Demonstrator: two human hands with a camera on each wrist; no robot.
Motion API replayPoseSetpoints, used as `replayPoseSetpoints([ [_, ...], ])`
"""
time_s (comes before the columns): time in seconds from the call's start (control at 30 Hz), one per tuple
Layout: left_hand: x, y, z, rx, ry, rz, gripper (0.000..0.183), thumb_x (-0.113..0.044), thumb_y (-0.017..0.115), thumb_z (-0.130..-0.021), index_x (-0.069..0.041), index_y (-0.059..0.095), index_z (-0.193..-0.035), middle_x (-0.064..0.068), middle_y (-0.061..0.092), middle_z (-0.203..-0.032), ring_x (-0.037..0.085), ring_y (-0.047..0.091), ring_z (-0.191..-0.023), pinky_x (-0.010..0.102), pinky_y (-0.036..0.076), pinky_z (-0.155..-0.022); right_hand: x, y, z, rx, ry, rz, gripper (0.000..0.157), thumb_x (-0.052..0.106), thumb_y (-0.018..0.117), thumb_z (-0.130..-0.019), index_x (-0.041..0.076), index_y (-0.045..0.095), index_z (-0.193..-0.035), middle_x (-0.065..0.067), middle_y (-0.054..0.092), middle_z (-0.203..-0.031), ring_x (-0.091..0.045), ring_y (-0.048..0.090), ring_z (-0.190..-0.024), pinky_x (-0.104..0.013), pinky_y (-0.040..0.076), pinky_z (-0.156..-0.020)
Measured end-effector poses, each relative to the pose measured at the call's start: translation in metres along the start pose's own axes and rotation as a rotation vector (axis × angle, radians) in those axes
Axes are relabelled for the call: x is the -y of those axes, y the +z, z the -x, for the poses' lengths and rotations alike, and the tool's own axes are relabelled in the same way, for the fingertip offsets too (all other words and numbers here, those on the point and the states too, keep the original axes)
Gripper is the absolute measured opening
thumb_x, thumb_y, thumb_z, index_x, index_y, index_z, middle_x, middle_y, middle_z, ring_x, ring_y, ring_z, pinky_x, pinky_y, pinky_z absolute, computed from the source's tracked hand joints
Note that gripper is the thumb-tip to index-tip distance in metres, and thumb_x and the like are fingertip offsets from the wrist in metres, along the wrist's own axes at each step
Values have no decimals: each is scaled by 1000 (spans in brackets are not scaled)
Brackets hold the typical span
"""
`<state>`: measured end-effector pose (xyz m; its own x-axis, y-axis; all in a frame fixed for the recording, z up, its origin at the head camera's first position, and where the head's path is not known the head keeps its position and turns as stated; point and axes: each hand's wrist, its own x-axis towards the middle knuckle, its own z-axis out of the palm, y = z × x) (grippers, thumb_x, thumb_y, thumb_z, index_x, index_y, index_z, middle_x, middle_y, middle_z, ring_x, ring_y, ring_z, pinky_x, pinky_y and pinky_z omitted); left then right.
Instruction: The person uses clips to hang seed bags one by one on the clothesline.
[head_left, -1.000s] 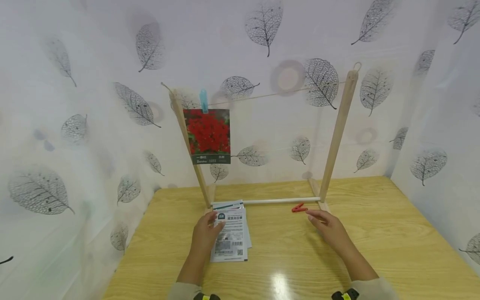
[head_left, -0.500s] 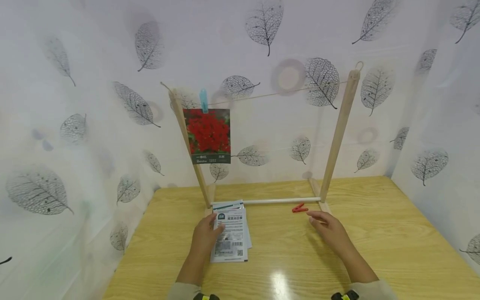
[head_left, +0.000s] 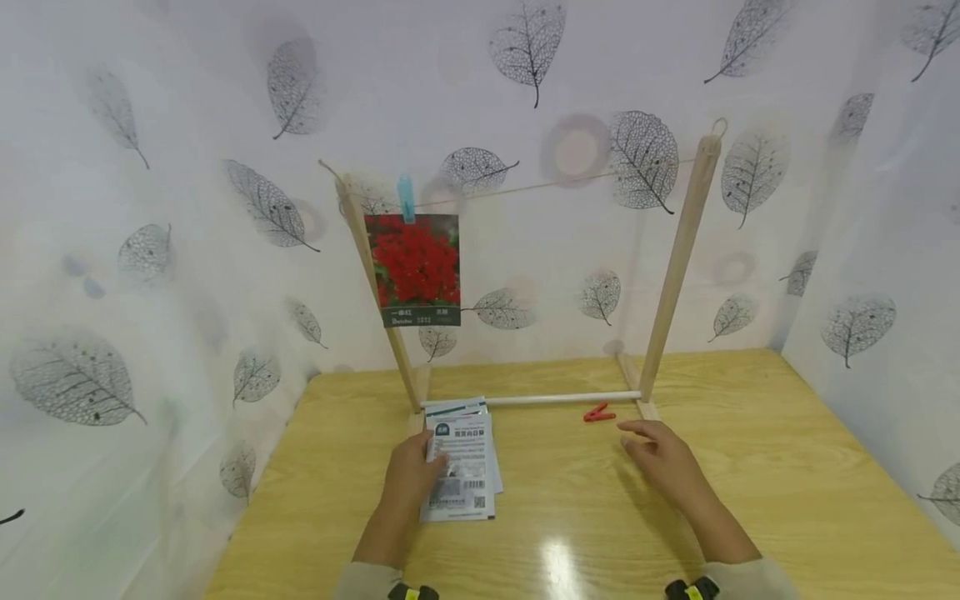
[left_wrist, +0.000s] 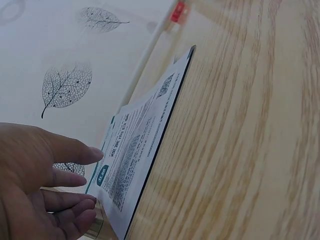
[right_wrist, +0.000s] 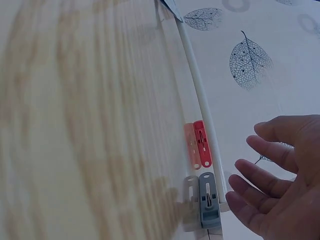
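Observation:
My left hand (head_left: 407, 473) is at the left edge of a white printed seed packet (head_left: 461, 479) that lies on top of another packet (head_left: 457, 407). In the left wrist view its thumb and fingers are apart and loosely bent, fingertips right at the packet's edge. My right hand (head_left: 666, 460) hovers with relaxed, spread fingers near a red clothespin (head_left: 598, 413). A grey clothespin (right_wrist: 208, 197) shows beside the red one in the right wrist view; the hand hides it in the head view. A red-flower seed packet (head_left: 416, 267) hangs from a blue clothespin (head_left: 406, 198).
A wooden frame stands at the back, with a left post (head_left: 375, 292), a right post (head_left: 681, 267) and a white bottom rod (head_left: 558, 399). A thin string (head_left: 540, 187) runs between the post tops. Leaf-patterned cloth (head_left: 540, 333) surrounds the wooden table (head_left: 570, 500).
My right hand has drawn back very slightly from the red clothespin, and my left hand has shifted a little toward me. The packets and clothespins stay in place; the head view tilts slightly.

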<state>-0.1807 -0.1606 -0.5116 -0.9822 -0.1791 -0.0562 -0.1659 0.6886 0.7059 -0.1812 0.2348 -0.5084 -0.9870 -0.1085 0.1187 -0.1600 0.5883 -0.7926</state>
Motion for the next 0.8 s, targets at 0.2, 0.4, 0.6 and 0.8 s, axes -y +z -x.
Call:
replayPoseSetpoints([
  [0.2,1,3,1,-5,11,-39,56,-16,72,-92,4,53,-141,23,59,-141,41,53,-135,54,44,-111,0,0,-1,-10,-32,106,35,26,62,-102,6,64,-130,-22,59,-134,-34,64,-109,-51,57,-87],
  [0.4,3,6,0,-17,3,-67,59,-19,74,-90,2,54,-141,21,62,-135,38,57,-124,54,46,-108,0,-2,0,-27,-33,192,32,17,64,-99,3,65,-128,-24,61,-131,-46,63,-113,-59,54,-91],
  [0.6,3,8,0,-35,-10,-131,61,-20,77,-86,-5,56,-142,12,63,-117,25,55,-104,45,51,-92,2,-6,3,9,-30,245,35,17,65,-98,-1,65,-127,-28,61,-128,-49,61,-114,-61,53,-93],
  [0.8,1,7,3,-49,8,-172,66,-26,82,-83,-6,56,-140,11,62,-113,24,56,-100,44,51,-86,0,-10,4,50,-42,283,36,18,67,-96,-3,65,-126,-28,63,-123,-49,62,-113,-62,53,-91],
])
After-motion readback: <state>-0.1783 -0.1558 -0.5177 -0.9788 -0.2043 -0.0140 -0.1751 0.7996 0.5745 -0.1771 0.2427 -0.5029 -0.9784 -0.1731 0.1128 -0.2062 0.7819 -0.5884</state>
